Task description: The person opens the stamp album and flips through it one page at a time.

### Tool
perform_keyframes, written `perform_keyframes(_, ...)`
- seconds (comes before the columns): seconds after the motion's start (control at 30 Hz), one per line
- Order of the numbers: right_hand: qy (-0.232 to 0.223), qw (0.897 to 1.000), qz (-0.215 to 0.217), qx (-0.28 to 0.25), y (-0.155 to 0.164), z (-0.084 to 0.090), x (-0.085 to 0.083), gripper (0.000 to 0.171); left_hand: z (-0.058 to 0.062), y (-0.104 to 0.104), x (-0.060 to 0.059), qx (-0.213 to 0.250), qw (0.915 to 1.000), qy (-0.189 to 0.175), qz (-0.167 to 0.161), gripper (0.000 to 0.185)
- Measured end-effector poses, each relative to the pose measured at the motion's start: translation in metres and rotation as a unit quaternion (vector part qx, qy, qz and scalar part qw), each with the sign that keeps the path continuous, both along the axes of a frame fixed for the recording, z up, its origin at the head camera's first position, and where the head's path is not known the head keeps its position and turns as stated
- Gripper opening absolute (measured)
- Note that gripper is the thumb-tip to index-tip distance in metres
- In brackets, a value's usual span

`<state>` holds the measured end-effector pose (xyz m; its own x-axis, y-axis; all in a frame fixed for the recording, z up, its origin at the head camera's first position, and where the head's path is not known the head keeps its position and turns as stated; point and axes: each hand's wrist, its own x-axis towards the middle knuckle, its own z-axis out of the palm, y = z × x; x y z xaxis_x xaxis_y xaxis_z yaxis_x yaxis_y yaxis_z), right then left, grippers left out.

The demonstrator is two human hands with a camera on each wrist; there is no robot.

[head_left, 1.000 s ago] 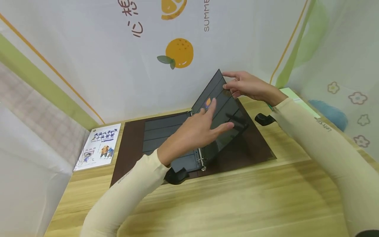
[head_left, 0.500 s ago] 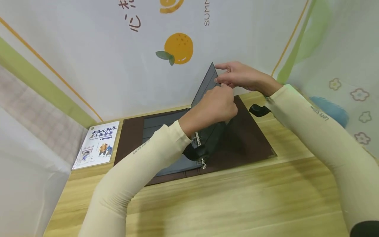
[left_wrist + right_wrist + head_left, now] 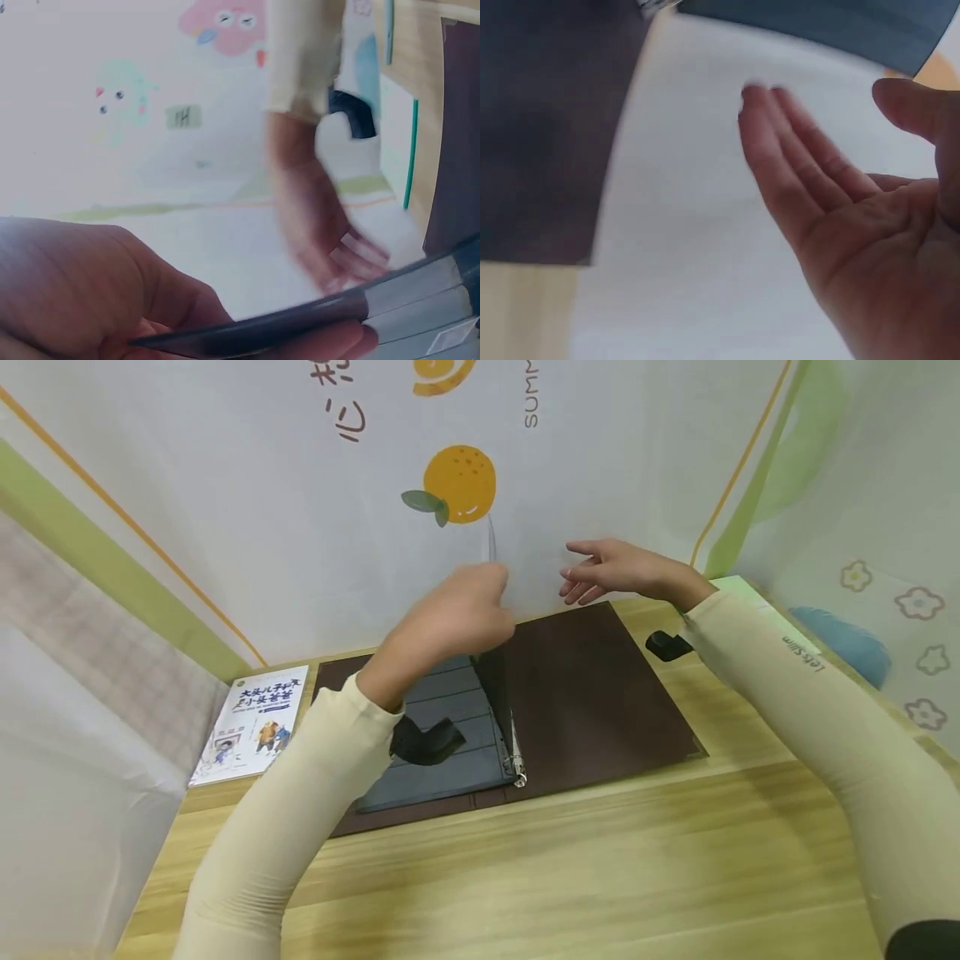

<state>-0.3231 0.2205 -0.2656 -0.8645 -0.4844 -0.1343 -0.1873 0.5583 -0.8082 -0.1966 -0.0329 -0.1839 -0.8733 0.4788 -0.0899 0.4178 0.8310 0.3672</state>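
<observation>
Left hand (image 3: 457,610) pinched the binder's dark page (image 3: 493,681), held upright on edge. Right hand (image 3: 611,568) hovered beside it, fingers spread, holding nothing.

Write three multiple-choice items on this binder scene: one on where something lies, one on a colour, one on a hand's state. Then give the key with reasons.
1. Where does the children's book lie?
A. left of the brown binder
B. on the binder's right cover
C. under the right hand

2. What colour is the page being turned?
A. white
B. dark grey
C. orange

3. What is the right hand doing?
A. gripping the page
B. pressing the book
C. open, holding nothing

Key: 1 A, the book rests on the table beside the binder's left edge. 2 B, the upright sheet pinched by the left hand is dark grey. 3 C, its fingers are spread and off the page.
</observation>
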Motion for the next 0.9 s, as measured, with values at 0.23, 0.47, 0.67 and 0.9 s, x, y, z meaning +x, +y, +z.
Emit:
perform_keyframes(0.23,0.041,0.989,0.007,0.145,0.025,-0.050,-0.012,0.080,-0.006,-0.043,0.006,0.040,0.9985,0.030,0.023,0.010)
perform_keyframes(0.47,0.047,0.970,0.032,0.235,0.034,-0.088,-0.009,0.097,-0.016,-0.088,0.013,0.034,0.9948,-0.021,0.094,0.053)
perform_keyframes(0.67,0.044,0.972,0.053,0.225,0.041,-0.104,-0.004,0.101,-0.041,-0.130,0.015,0.115,0.9771,-0.098,0.149,0.072)
perform_keyframes(0.9,0.041,0.974,0.058,0.217,0.045,-0.114,-0.006,0.102,-0.093,-0.171,0.009,0.138,0.9593,-0.153,0.194,0.073)
